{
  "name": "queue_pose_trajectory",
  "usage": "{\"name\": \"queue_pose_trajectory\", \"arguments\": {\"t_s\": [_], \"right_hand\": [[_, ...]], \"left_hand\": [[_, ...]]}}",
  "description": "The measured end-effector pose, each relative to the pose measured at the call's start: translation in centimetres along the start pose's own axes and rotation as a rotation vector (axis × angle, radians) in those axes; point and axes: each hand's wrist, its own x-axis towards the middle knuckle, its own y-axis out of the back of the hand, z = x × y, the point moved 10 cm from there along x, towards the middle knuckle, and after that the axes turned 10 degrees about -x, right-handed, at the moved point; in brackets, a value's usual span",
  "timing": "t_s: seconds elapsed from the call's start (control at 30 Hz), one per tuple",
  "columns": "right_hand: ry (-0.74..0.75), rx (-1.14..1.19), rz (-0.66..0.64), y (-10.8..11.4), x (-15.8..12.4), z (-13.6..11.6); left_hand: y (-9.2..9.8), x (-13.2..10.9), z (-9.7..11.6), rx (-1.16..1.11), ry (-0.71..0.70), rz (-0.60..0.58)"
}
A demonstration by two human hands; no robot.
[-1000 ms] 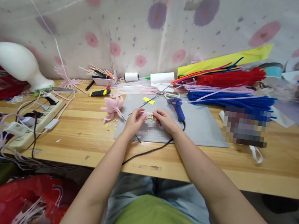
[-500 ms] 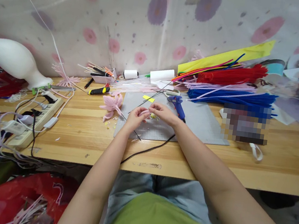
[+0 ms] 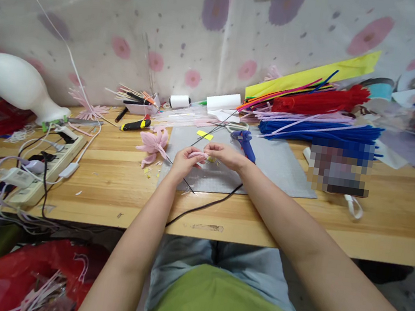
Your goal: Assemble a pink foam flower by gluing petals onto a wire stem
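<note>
My left hand (image 3: 184, 161) is closed, thumb and fingers pinching a small pink fuzzy strip (image 3: 198, 154), likely a piece of pipe cleaner. The fingertips of my right hand (image 3: 225, 156) close on the strip's other end. Both hands are just above the grey mat (image 3: 274, 175). A pink fuzzy flower (image 3: 153, 145) with a dark stem lies left of my left hand, its stem reaching onto the mat. Beyond my right hand rests a blue glue gun (image 3: 245, 144). On the mat behind the hands lies a yellow piece (image 3: 204, 135).
Blue pipe cleaners (image 3: 322, 133) and red ones (image 3: 323, 104) are heaped at the back right. A black-and-yellow cutter (image 3: 135, 125) lies left of the mat. A power strip (image 3: 48, 172) with tangled cables occupies the left side. A black cable (image 3: 206, 206) crosses the front.
The hands stay together over the mat; the pink strip now shows more clearly, stretched between the fingertips of both hands. The whole view has shifted slightly.
</note>
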Motion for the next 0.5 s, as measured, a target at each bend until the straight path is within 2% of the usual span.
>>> {"name": "queue_pose_trajectory", "arguments": {"t_s": [0.13,0.27,0.3,0.43,0.5], "right_hand": [[-0.011,-0.010,-0.007,0.1,0.1,0.2],[-0.035,-0.147,0.012,0.6,0.1,0.2],[-0.020,-0.189,0.071,1.3,0.1,-0.1],[0.101,-0.308,0.454,5.0,-1.5,-2.3],[0.104,-0.312,0.516,6.0,-2.8,-2.5]], "left_hand": [[0.1,-0.1,0.0,0.016,0.012,-0.005],[-0.2,-0.3,-0.5,0.010,0.061,-0.050],[-0.2,-0.3,-0.6,-0.002,0.067,-0.047],[0.6,-0.3,-0.6,-0.098,0.049,0.034],[0.9,-0.4,-0.6,-0.167,0.041,0.074]]}}
